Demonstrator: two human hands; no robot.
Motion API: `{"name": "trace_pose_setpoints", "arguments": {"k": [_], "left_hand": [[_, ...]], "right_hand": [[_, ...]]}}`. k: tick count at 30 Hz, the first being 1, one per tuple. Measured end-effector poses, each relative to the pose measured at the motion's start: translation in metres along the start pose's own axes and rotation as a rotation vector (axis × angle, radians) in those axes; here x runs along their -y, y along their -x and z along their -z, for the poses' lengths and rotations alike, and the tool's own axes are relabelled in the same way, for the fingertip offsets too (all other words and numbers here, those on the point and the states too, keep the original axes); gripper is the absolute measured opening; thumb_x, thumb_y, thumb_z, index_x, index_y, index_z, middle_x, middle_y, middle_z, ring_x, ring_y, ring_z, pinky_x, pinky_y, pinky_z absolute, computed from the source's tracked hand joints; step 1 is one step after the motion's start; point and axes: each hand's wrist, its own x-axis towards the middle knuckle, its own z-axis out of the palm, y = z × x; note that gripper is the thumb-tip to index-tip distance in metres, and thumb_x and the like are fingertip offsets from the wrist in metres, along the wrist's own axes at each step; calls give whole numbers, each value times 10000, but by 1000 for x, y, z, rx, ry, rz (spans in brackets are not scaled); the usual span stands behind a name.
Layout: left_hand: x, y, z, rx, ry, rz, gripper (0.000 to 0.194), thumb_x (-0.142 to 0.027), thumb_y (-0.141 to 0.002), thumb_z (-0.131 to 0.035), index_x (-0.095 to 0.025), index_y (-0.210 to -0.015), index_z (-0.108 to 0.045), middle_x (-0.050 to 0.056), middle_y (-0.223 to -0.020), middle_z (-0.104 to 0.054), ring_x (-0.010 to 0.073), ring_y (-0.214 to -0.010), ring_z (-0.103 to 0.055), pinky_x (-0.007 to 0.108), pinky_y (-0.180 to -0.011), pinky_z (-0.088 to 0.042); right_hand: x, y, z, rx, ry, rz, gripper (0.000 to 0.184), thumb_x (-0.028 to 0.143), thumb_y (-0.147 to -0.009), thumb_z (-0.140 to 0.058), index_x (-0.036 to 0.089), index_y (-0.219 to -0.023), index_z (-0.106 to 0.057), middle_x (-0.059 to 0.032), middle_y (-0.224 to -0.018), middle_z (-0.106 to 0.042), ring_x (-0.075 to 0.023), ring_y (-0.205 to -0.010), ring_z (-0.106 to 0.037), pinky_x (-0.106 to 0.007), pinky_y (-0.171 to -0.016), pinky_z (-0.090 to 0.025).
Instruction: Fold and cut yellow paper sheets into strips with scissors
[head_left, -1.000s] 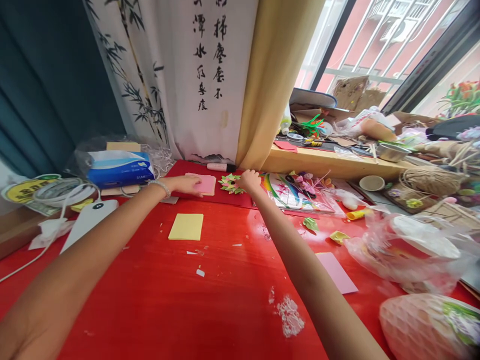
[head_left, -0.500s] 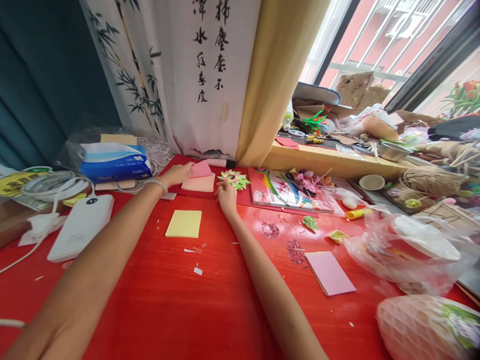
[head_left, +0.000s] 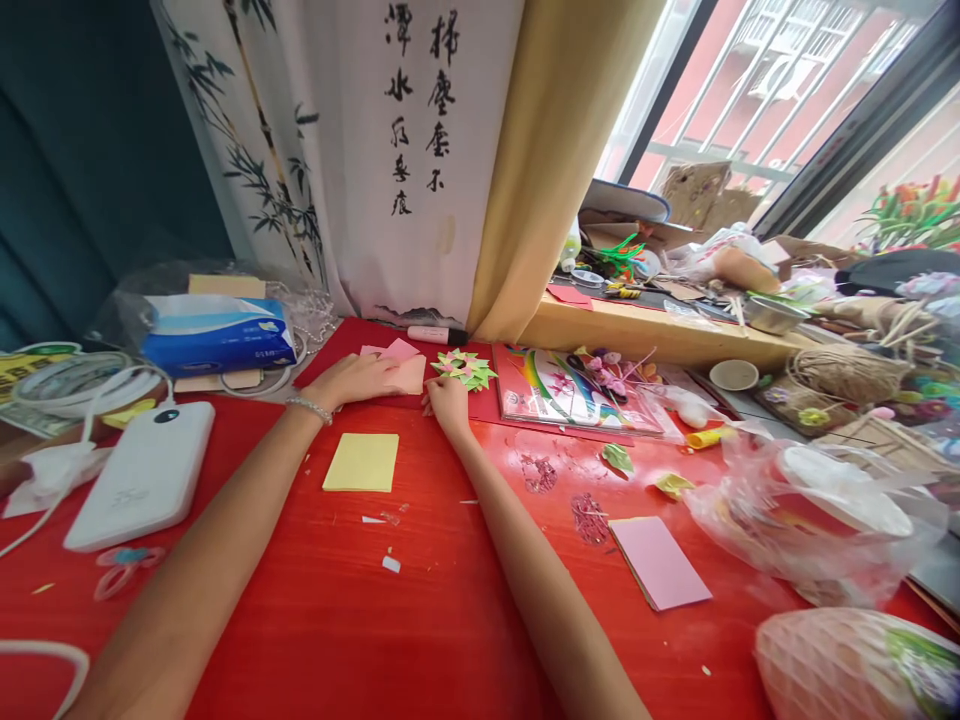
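Note:
My left hand [head_left: 358,380] lies flat with fingers stretched over a peach square of paper [head_left: 409,376] at the back of the table. Pink paper [head_left: 401,349] shows behind those fingers, on the same dark red sheet. My right hand [head_left: 448,400] has its fingers curled in at the right edge of the peach paper; whether anything is in them is hidden. Right behind it sits a folded green and pink paper star [head_left: 466,369]. Nearer to me, a stack of yellow paper squares [head_left: 361,462] lies between my forearms.
A power bank [head_left: 142,475] and a blue tissue pack [head_left: 220,333] are on the left. To the right are a colourful paper packet [head_left: 555,395], pink paper squares [head_left: 660,563] and a plastic-wrapped bowl [head_left: 840,490]. A marker [head_left: 431,335] lies behind the star.
My left hand has come down from lifting the pink paper and now rests flat over the peach paper. The right hand has shifted slightly toward me, off the star's edge.

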Motion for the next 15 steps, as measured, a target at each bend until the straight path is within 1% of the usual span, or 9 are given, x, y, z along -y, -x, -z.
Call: {"name": "trace_pose_setpoints", "arguments": {"k": [2, 5, 7, 10, 12, 15], "left_hand": [[0, 3, 1, 2, -15, -26, 526, -540, -855, -420, -244, -1281, -505, 106, -1269, -576, 300, -1115, -556, 383, -871, -429], [2, 5, 2, 2, -38, -50, 376, -384, -914, -371, -265, -1222, -550, 98, -1177, -626, 258, -1068, -588, 340, -835, -434], [5, 4, 2, -9, -53, -37, 369, -321, -931, -327, -255, -1213, -557, 104, -1119, -650, 244, -1003, -621, 327, -805, -440], [7, 1, 2, -39, -60, 6, 416, -328, -946, -259, -211, -1200, -567, 127, -1038, -676, 253, -915, -652, 334, -764, -452], [9, -1, 2, -55, -45, 26, 440, -330, -950, -231, -196, -1166, -590, 138, -1060, -672, 263, -922, -652, 344, -764, -456], [10, 0, 2, -63, 6, 28, 403, -306, -939, -279, -205, -1155, -605, 127, -1165, -641, 265, -998, -629, 350, -806, -452]], "right_hand": [[1, 1, 0, -7, -40, -4, 234, 132, -782, -402, 140, -709, -623, 26, -443, -549, -98, -340, -517, -185, -442, -430], [5, 5, 1, -27, -104, -10, 246, 133, -800, -381, 135, -843, -623, 33, -490, -559, -96, -359, -530, -172, -402, -408], [7, 7, 1, -48, -138, -14, 263, 135, -811, -364, 135, -907, -609, 34, -520, -562, -92, -366, -528, -167, -382, -397], [8, 9, 1, -64, -166, -14, 266, 137, -814, -353, 140, -903, -605, 36, -522, -550, -88, -357, -507, -168, -364, -387], [8, 8, 1, -62, -170, -12, 257, 140, -811, -362, 142, -880, -609, 35, -513, -547, -91, -354, -504, -172, -361, -387], [8, 8, 2, -60, -158, -18, 247, 145, -809, -375, 135, -872, -613, 24, -514, -563, -103, -368, -529, -179, -370, -400]]}}
